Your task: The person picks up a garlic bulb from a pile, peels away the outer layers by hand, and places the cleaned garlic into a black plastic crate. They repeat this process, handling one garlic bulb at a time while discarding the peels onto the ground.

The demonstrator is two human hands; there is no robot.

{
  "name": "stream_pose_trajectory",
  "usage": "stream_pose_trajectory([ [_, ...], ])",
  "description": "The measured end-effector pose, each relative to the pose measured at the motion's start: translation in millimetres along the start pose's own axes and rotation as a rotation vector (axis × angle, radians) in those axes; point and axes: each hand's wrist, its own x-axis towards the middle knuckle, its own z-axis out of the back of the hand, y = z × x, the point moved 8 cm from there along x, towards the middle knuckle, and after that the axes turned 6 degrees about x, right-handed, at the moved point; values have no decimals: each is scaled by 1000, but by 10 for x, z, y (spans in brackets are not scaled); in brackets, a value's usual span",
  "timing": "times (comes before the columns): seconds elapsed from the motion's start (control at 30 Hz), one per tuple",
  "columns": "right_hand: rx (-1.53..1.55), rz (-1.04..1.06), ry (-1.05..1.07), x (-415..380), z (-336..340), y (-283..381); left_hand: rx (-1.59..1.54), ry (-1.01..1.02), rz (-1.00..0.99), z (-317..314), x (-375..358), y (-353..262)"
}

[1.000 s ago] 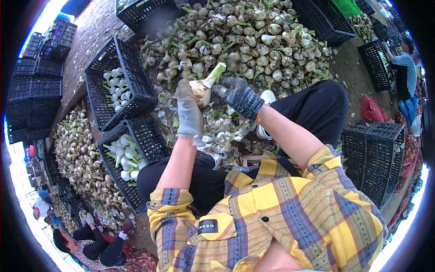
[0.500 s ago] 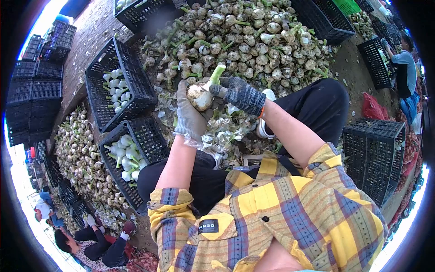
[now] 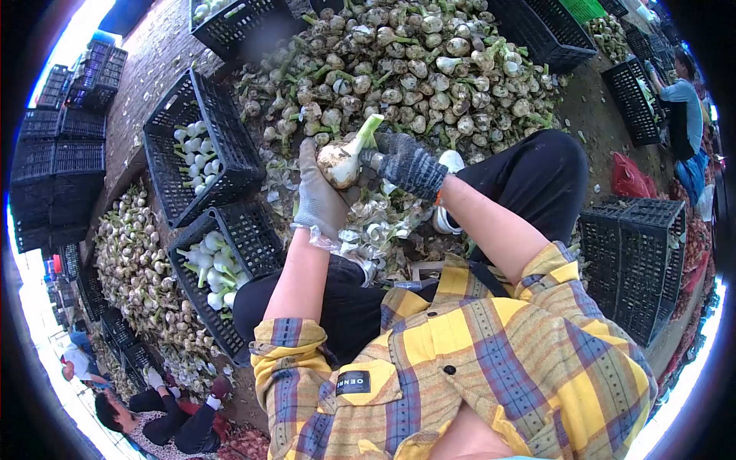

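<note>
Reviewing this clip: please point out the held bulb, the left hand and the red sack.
Held bulb [image 3: 338, 167]: head view, on its round body.
Left hand [image 3: 317, 190]: head view, on its gloved middle.
Red sack [image 3: 632, 179]: head view, on its crumpled side.

Bulb [image 3: 336, 166] is kinda chunky, whitish with brown dirt smudges, green stem [image 3: 366, 135] attached and leaning up and right, sitting in the left hand [image 3: 318, 192].

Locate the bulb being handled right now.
In the head view, left of centre, the bulb is in the gloved left hand, with the gloved right hand close by its stem.
</note>
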Motion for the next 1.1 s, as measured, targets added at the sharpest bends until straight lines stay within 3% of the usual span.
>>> stream_pose_trajectory([
  [0.03, -133, -36, -35, 15, 18, -19, 70, -11, -35, 35, 27, -4],
  [0.13, 488, -132, -140, 64, -63, -278, 308, 9, -174, 10, 33, -28],
  [0.17, 696, -162, -173, 70, -98, -381, 447, -177, -469, 27, -41, -101],
  [0.23, 553, -97, -210, 50, 4, -264, 890, -202, -1099, -176, -245, -342],
  [0.3, 485, -72, -256, 27, 80, -147, 575, -146, -621, -20, -89, -237],
  [0.33, 611, -110, -233, 36, 30, -205, 417, -116, -383, -1, -68, -155],
  [0.37, 546, -95, -246, 38, 43, -195, 272, -48, -243, 119, 99, -60],
  [0.43, 412, -64, -276, 43, 78, -175, 8, 100, -144, -97, 48, -11],
  [0.5, 434, 19, -321, 126, 19, -261, 125, 15, -127, 72, 100, 62],
  [0.53, 44, 187, -444, 143, 48, -201, 324, -124, -148, 176, 71, 28],
  [0.57, 242, 180, -460, 134, 29, -171, 419, -107, -296, 425, 306, 71],
  [0.6, 184, 279, -557, 254, -133, -390, 706, -57, -460, 161, 140, -86],
  [0.63, 237, 87, -378, 203, -203, -434, 685, -179, -498, 142, 31, -82],
  [0.67, 267, 102, -400, 105, -76, -232, 499, -222, -489, 29, -73, -87],
  [0.7, 21, 46, -394, 371, -324, -556, 330, 71, -334, -55, 29, -13],
  [0.73, -82, -29, -372, 343, -291, -476, 168, 168, -284, -92, 18, 24],
  [0.77, -304, -97, -191, 314, -316, -314, 16, 230, -229, -109, -22, 24],
  [0.8, 226, -173, -437, 295, -279, -504, -39, 234, -203, -135, -25, 52],
  [0.87, 351, -92, -526, 18, -74, -191, -75, 266, -100, -206, -97, 64],
  [0.9, 245, -156, -444, 67, -39, -155, 64, 212, -199, -177, -75, 26],
  [0.97, 192, -54, -404, -13, 24, 12, 337, 87, -403, -106, -79, -47],
  [1.0, 153, -15, -399, -11, 32, 56, 299, 25, -442, -101, -124, -71],
  [1.1, 265, -85, -415, 16, 38, -40, 73, 153, -231, 18, -31, 36],
])
